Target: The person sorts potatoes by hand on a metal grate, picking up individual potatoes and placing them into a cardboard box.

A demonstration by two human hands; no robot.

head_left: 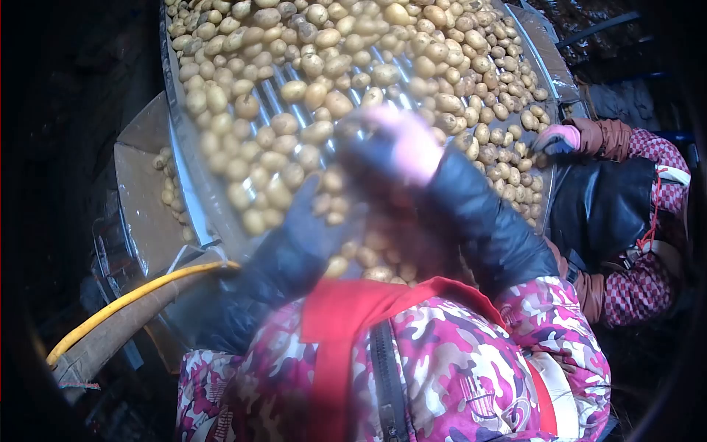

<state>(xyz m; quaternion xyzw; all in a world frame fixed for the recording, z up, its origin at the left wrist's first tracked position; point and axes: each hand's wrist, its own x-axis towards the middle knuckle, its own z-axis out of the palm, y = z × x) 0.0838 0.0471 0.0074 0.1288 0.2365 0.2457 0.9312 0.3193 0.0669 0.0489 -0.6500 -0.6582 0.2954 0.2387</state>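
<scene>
Many potatoes (317, 66) cover a sorting table with metal rollers (272, 96) showing between them. My left hand (317, 221), in a dark glove, is low over the near potatoes, beside a few small ones at its fingers; the picture is blurred there. My right hand (401, 144), in a pink and dark glove, is over the rollers at the middle, smeared by motion. Whether it holds anything cannot be made out. Dark sleeves cover both forearms.
A co-worker's gloved hand (557, 138) touches potatoes at the table's right edge. An open cardboard box (140, 184) with potatoes stands at the left. A yellow hose (132, 298) curves along the lower left. Another cardboard piece (541, 51) is at the upper right.
</scene>
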